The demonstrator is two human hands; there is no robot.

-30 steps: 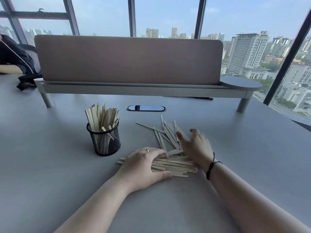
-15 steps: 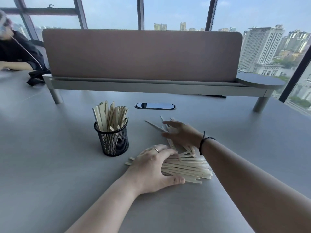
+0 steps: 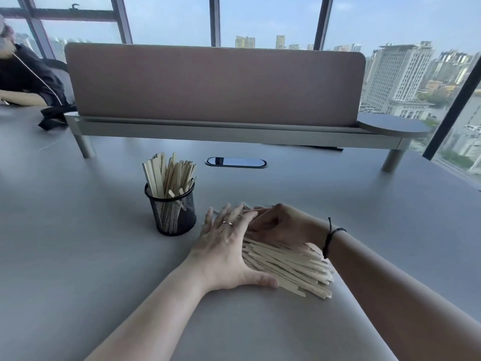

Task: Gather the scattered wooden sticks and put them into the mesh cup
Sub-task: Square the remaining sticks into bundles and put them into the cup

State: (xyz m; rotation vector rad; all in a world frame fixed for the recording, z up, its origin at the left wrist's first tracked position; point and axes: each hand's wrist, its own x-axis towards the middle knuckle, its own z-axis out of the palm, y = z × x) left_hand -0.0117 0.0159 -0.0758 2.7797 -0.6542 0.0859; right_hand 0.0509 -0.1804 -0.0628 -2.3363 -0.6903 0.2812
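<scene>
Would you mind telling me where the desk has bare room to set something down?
Bare desk lies left of the mesh cup, and right of the stick pile. It is crowded where the left hand and right hand press the pile.

I'm looking at a high-rise office. A grey desk (image 3: 78, 256) carries a fabric divider screen (image 3: 213, 84) across the upper middle, with a cable port (image 3: 235, 162) below it. Floor-to-ceiling windows (image 3: 268, 19) along the top show city towers.

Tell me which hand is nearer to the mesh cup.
Left. The left hand lies flat just right of the mesh cup, its fingertips close beside but apart from it. The right hand sits farther right, beyond the left hand, on the stick pile.
</scene>
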